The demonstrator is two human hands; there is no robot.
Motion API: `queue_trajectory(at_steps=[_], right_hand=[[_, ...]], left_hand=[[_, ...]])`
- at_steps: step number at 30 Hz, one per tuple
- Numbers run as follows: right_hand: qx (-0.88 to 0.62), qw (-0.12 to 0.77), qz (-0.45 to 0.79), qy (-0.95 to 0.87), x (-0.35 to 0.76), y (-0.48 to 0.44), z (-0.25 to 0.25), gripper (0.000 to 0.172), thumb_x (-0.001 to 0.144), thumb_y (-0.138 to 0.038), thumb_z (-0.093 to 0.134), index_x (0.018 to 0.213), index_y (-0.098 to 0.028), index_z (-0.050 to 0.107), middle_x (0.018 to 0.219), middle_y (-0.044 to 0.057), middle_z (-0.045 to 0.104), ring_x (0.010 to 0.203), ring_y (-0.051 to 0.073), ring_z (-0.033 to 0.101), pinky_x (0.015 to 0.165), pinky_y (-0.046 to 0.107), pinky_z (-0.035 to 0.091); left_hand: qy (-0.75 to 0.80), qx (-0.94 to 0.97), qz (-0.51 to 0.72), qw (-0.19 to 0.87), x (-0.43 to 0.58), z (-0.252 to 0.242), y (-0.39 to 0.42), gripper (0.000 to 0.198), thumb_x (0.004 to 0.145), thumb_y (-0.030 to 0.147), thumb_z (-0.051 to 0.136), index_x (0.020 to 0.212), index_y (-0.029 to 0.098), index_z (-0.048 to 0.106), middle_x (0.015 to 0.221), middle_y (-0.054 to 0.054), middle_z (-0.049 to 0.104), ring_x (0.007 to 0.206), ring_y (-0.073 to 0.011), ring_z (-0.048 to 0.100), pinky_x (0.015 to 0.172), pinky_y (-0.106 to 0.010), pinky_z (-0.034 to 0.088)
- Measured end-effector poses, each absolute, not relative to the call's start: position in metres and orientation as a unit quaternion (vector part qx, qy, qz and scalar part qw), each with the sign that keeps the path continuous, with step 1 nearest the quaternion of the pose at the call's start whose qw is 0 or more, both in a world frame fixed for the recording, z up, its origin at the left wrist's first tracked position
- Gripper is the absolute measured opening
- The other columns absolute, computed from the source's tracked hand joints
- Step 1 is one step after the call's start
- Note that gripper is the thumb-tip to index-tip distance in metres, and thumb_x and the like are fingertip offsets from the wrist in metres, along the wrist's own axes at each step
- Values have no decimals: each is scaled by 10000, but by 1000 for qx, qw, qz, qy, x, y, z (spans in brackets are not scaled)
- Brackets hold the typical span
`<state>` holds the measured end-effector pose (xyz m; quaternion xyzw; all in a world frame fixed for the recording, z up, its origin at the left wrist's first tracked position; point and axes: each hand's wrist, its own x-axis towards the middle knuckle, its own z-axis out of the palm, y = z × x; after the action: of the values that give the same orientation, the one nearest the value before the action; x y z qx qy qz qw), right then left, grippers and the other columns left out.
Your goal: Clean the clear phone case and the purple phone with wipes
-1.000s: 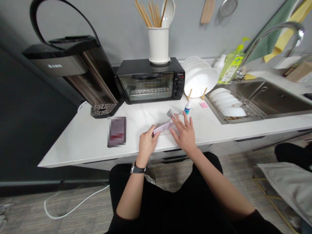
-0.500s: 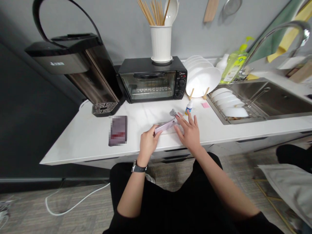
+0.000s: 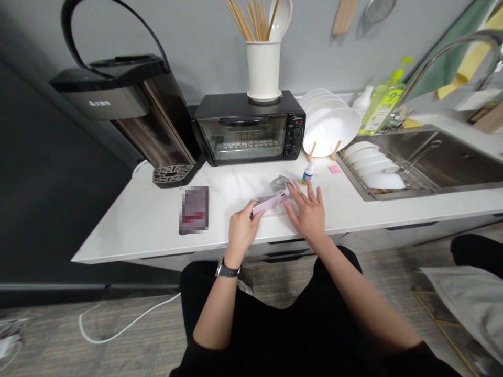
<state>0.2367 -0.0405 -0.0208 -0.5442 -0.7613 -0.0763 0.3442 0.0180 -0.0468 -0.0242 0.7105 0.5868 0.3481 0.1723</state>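
My left hand (image 3: pixel 242 229) is closed around the near-left end of a slim lilac phone (image 3: pixel 269 204), which is tilted on its edge just above the counter. My right hand (image 3: pixel 309 213) is at the other end, with its thumb and index finger on either side of the phone's tip and the other fingers spread. Something whitish shows under those fingertips, too small to name. A crumpled grey piece (image 3: pixel 279 182), perhaps cloth or film, lies behind the phone. Just beyond my right fingers stands a small white-capped bottle (image 3: pixel 308 173) with a blue and yellow label.
A blurred-out dark flat item (image 3: pixel 195 209) lies on the white counter (image 3: pixel 133 230) at left. Behind are a water dispenser (image 3: pixel 157 120), a toaster oven (image 3: pixel 247 139) and a plate rack (image 3: pixel 330 131). A pink slip (image 3: pixel 335 169) lies near the sink (image 3: pixel 451 157). A person's leg (image 3: pixel 477 256) shows at right.
The whole view has shifted slightly, so everything sits a little further right. My hands keep nearly the same hold; the grey piece looks slightly spread at its left.
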Motion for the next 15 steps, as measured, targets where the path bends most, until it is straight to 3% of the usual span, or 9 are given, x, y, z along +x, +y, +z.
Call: queue_trajectory(at_steps=[3, 10, 15], right_hand=[[-549, 348, -81, -756, 241, -39, -21, 587, 1081, -447, 457, 1617, -214, 404, 1576, 59, 546, 1615, 342, 204, 1272, 659, 232], [-419, 289, -39, -860, 181, -76, -14, 622, 1076, -461, 454, 1650, -251, 336, 1687, 7, 367, 1627, 295, 171, 1318, 585, 194], [-479, 317, -53, -817, 209, -59, -15, 577, 1083, -422, 449, 1639, -299, 356, 1643, -16, 450, 1626, 310, 172, 1296, 641, 213]], left_hand=[[587, 710, 350, 167, 18, -25, -47, 225, 995, 372, 614, 1166, 249, 693, 878, -24, 762, 798, -187, 727, 740, -233, 479], [616, 707, 309, 156, 16, -28, -46, 153, 939, 199, 577, 1019, 213, 706, 742, -28, 723, 650, -178, 661, 643, -243, 424], [592, 713, 336, 168, 17, -23, -48, 243, 986, 325, 596, 1194, 244, 691, 827, -22, 749, 723, -181, 697, 699, -242, 463]])
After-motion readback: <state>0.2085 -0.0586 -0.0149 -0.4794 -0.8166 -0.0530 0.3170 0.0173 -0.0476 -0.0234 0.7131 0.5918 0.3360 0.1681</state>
